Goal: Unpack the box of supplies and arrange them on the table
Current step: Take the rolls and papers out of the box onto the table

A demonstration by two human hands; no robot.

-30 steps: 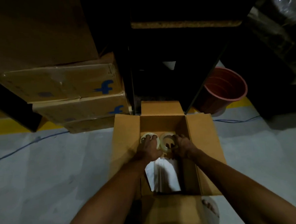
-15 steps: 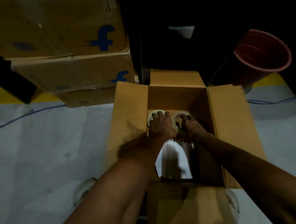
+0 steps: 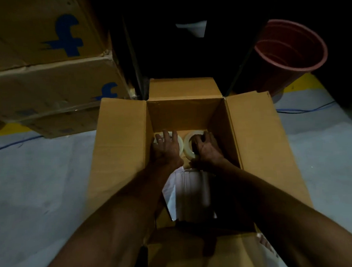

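Cartons (image 3: 48, 79) with blue logos stack at far left on the floor (image 3: 40, 183), a blue cable (image 3: 11, 144) trailing beneath them. Next comes the open box (image 3: 122, 149), flaps folded out, standing on that floor; no surface for arranging things shows in view.

Inside, against the far wall, two tape rolls lie flat side by side. The left hand (image 3: 166, 148) lies over the left roll (image 3: 178, 142), fingers (image 3: 167, 135) spread and curved down round its rim, apparently taking hold. The right hand (image 3: 206, 150) grips the right roll (image 3: 188, 146), its fingers hooked over the far edge and into the core.

Nearer the person, white packets (image 3: 187, 192) lie in the box, partly in shadow; what they hold cannot be told.

Judging by looks, the rolls are light, stiff and not fragile. Their smooth outer wrap may slip, so the sure hold is through the core, thumb against the outer rim. One hand per roll should do. The packets look soft and floppy, and would want support from below.

At far right a red bucket (image 3: 289, 50) stands beside dark shelving.
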